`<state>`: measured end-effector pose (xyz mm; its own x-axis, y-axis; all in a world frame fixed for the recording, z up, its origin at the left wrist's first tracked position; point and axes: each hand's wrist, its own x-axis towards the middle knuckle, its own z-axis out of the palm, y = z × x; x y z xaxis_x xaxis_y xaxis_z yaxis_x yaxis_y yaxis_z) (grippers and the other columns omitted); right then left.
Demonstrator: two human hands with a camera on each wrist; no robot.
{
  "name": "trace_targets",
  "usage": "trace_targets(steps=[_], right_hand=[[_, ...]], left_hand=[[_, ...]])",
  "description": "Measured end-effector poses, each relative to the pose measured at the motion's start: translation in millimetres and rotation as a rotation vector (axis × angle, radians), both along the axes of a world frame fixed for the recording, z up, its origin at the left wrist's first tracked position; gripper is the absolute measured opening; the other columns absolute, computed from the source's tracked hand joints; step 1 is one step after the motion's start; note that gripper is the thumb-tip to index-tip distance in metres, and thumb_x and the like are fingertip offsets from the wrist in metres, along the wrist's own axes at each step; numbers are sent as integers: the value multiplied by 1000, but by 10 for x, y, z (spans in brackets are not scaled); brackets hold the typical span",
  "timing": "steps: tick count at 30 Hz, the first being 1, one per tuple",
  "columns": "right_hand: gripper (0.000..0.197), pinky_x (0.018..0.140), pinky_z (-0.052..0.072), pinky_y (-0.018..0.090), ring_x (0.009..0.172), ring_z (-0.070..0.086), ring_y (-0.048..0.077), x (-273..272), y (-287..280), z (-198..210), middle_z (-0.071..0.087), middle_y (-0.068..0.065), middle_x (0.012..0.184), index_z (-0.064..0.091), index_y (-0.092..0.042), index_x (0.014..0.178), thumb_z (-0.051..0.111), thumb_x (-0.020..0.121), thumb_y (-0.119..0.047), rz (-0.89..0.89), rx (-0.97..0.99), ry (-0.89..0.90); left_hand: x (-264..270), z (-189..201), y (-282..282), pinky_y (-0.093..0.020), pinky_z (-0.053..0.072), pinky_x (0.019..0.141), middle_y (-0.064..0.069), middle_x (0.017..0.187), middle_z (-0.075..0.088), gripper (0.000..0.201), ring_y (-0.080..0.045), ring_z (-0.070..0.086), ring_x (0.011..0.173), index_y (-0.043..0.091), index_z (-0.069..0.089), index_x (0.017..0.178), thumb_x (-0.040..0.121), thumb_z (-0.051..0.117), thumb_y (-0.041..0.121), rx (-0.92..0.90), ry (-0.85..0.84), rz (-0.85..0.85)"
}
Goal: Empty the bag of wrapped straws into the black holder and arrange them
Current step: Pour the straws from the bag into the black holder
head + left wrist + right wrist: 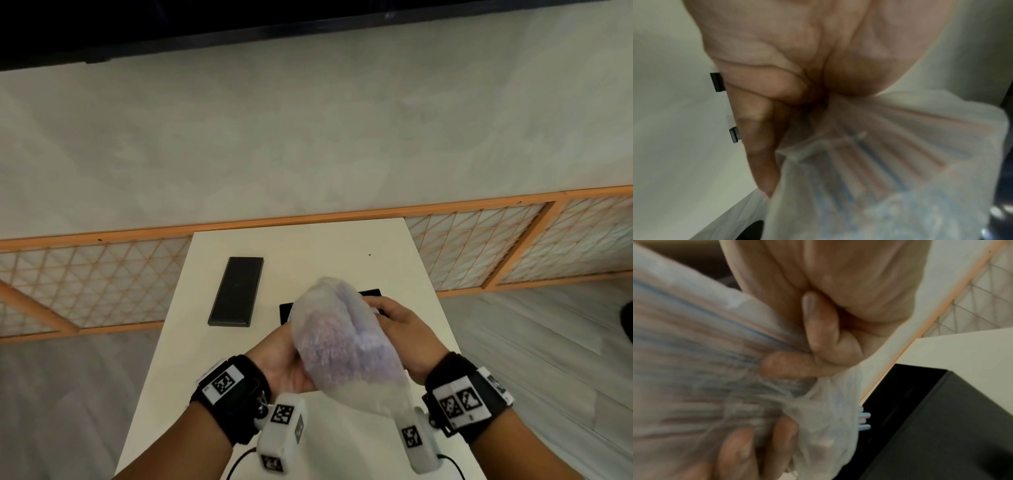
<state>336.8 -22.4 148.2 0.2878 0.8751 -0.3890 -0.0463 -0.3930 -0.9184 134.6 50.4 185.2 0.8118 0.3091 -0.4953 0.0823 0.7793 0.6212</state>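
1. Your left hand [291, 363] is nearest to you. It grips the closed end of the bag [342, 342], with the fingers [760, 146] curled round the bunched plastic. Hold it tight there, so the bag does not slip when the straws slide.

2. The bag hangs in the air between your hands, above the table [308, 246]. It looks full, so I think you are just starting to tip it out. Lift the left end higher than the right end, so the straws run downhill.

3. Your right hand [400, 329] pinches the bag near its mouth, with fingers [818, 331] curled into the plastic. A few straws [864, 420] poke out there, right over the holder [941, 426]. Loosen this hand a little, so the mouth opens wide enough.

4. The holder sits on the table just past the bag, partly hidden by it. Keep the mouth low and over the middle. Line the straws up with the holder's long side, or they may jam or fall out.

5. Farther off to the left lies a flat black lid [236, 291]. It is well apart from the holder, so leave it.
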Motion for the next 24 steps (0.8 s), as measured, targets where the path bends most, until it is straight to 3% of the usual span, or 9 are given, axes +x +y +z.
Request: trace_targets(steps=[2,4,6,9,14,16,19,21,24], right_hand=[[19,75,45,47,83,58,33,63,55,94,68,31,105,76,-26,102,60,94,-32,2,-39,104],[22,59,38,34,68,49,29,127,128,134,61,25,83,72,-8,93,58,93,-25,12,-70,161],[19,42,23,20,50,38,20,182,215,134,51,15,70,67,-6,90,57,90,-22,18,-154,182],[32,34,19,18,48,35,17,269,320,25,50,16,75,65,-5,98,64,82,-32,-64,-268,242],[56,34,20,17,44,40,18,335,337,-125,48,16,75,59,5,123,66,82,-33,-106,-306,252],[58,35,20,17,45,39,19,338,317,-133,51,17,73,58,4,125,65,85,-37,-83,-309,214],[43,33,21,18,44,43,18,345,282,-75,63,19,87,58,-5,121,57,95,-39,-76,-291,192],[36,36,23,20,46,46,20,375,255,-38,64,21,94,58,-2,116,55,95,-31,-65,-245,174],[28,45,31,26,58,55,21,374,194,-7,65,18,94,59,-8,116,60,91,-20,29,-177,30]], left_hand=[[42,58,43,-55,32,121,-17,135,66,47,-36,55,131,11,70,132,96,64,41,25,9,-15],[93,17,137,-50,58,97,-18,126,72,64,-34,68,112,10,72,125,78,78,53,38,122,18],[140,-81,249,-44,66,76,-25,123,71,73,-39,75,98,4,67,128,85,70,62,-5,247,64],[171,-145,351,-41,62,85,-31,120,70,91,-40,75,101,0,65,130,88,51,80,-42,341,82],[51,-294,461,-42,65,76,-32,125,68,107,-40,73,109,4,45,145,84,32,92,-159,378,206],[-39,-331,495,-39,64,78,-25,119,72,105,-32,75,100,-2,52,137,86,36,89,-62,437,198],[-163,-372,543,-35,59,71,-13,95,74,90,-22,68,75,1,58,129,84,60,78,178,544,249],[-243,-462,630,-36,58,78,-6,104,71,103,-18,68,86,8,48,142,71,75,77,399,537,371],[-292,-542,709,-47,47,111,-1,150,49,152,-18,51,136,34,9,163,41,86,82,648,441,457]])
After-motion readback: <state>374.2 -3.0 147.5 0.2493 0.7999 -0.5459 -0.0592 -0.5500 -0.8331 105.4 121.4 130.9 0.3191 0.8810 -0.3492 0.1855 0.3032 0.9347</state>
